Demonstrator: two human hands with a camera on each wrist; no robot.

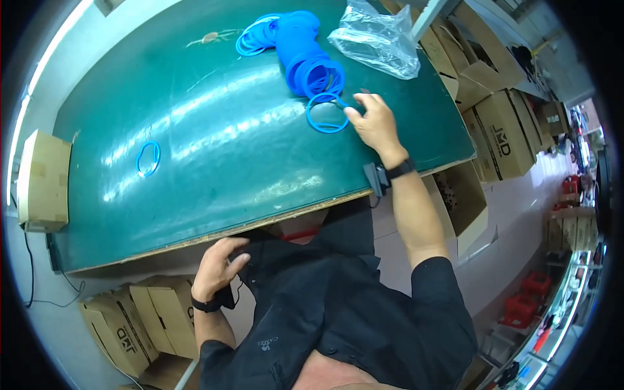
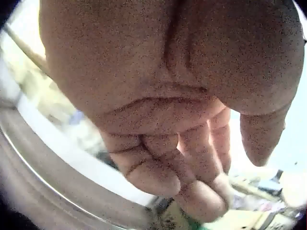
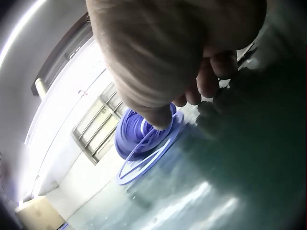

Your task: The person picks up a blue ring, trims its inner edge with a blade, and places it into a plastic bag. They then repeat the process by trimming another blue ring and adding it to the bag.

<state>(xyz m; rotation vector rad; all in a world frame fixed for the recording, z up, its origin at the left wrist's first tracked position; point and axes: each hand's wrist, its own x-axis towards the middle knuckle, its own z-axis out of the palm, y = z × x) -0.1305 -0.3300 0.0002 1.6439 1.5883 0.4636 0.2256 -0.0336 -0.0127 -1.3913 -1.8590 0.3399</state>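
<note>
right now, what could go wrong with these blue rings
The loose ring beside the right hand seems to overlap the end of the blue ring pile, so pulling it might drag others along. The pile lies slanted and fanned out, so a nudge from that hand could spread it further.

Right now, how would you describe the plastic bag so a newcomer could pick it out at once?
Start at the green table and go to its far right part, beyond the right hand. The plastic bag lies just right of the heaped blue rings, crumpled and see-through where they are bright blue.
</note>
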